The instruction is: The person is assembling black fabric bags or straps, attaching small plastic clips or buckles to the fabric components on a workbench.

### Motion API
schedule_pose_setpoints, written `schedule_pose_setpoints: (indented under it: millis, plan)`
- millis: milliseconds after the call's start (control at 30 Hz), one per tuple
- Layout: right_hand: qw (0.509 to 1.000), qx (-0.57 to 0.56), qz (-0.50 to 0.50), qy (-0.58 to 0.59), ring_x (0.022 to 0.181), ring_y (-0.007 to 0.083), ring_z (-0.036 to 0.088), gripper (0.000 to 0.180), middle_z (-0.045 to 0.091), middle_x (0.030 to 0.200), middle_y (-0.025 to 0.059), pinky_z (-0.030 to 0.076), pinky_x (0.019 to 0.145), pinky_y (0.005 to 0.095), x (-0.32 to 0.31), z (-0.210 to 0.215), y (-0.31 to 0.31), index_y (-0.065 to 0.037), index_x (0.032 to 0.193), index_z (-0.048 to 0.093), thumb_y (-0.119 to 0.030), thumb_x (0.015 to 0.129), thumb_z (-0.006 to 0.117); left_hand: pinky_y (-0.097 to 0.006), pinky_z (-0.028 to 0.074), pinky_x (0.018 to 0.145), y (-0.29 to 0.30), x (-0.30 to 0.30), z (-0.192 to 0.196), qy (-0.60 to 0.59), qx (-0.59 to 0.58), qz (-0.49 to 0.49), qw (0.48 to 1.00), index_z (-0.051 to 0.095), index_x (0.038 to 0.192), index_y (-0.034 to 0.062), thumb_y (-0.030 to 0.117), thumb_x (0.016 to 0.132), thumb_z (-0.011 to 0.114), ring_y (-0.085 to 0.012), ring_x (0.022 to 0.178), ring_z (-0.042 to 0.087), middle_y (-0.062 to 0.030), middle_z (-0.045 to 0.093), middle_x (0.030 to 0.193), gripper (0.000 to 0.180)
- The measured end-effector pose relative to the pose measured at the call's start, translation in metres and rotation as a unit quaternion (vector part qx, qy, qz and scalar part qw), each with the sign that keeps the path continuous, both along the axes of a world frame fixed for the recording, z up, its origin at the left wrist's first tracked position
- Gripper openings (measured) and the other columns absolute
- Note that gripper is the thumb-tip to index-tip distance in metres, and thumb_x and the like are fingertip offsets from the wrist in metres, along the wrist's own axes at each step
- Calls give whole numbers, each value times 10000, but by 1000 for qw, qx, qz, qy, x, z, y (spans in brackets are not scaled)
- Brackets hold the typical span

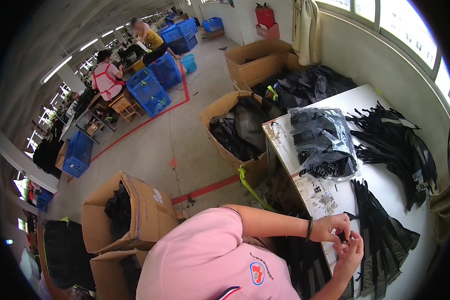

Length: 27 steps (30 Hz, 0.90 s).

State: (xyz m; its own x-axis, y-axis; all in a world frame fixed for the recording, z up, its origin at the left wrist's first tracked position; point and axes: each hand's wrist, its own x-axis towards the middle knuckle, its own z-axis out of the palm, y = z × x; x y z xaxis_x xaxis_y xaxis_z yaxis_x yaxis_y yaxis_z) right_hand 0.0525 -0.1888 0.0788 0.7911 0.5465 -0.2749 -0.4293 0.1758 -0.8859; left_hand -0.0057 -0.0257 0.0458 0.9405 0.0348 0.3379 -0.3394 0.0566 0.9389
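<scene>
A small black piece, likely a strap end or buckle (344, 237), sits at the lower right of the frame, pinched between both hands at the near edge of the white table (385, 175). The left hand (331, 227), with a dark band at the wrist, closes on it from above; the right hand (350, 255) closes on it from below, so the two hands are together with fingertips meeting on the piece. Its exact form is too small to tell. It appears light and partly flexible, and is probably best held at its stiffer end with fingertips, since webbing would droop if taken mid-length. Just right of the hands lies a row of black straps (385, 240), fanned across the table. Above them, at centre right, rests a clear plastic bag of black buckles (325, 145). A larger heap of black straps (400, 145) lies farther right, near the wall. Loose scraps and worn patches mark the table's left edge. Left of the table stands an open cardboard box of black fabric (237, 130); further cardboard boxes (135, 210) occupy the lower left. Blue plastic crates (150, 90) and seated workers (107, 75) occupy the upper left. The strap row crowds the hands' right side.
</scene>
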Motion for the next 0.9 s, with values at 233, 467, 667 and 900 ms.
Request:
schedule_pose_setpoints:
  millis: [233, 467, 667, 900]
  plan:
    - [956, -150, 86, -239, 638, 33, 456, 97, 548, 738, -11, 343, 566, 176, 14, 8, -1, 25, 882, 582, -66, 912, 569, -261, 434, 724, 4, 6, 4, -25, 78, -22, 996, 652, 770, 92, -22, 675, 719, -178, 889, 480, -47, 448, 973, 163]
    - [900, -218, 87, -367, 640, 45, 451, 112, 515, 707, -4, 363, 564, 196, 7, 17, 0, 18, 806, 524, -35, 900, 554, -263, 413, 608, 1, 2, 3, 24, 40, -56, 997, 590, 807, 53, -13, 707, 713, -131, 749, 502, -37, 503, 880, 172]
    - [912, -165, 18, -375, 626, 47, 429, 101, 484, 721, -21, 336, 556, 187, 10, 11, -2, -3, 822, 523, -50, 900, 565, -258, 382, 566, -2, -6, 17, 86, -11, -101, 991, 585, 845, 58, 100, 720, 755, -94, 624, 485, -8, 560, 718, 215]
    - [934, -92, 24, -345, 685, 59, 459, 263, 523, 776, -4, 365, 617, 201, 7, 0, -23, 5, 1025, 547, -222, 906, 607, -227, 419, 625, -19, -12, 14, 67, -202, -86, 973, 580, 861, 60, 43, 744, 731, -76, 705, 539, 11, 602, 793, 192]
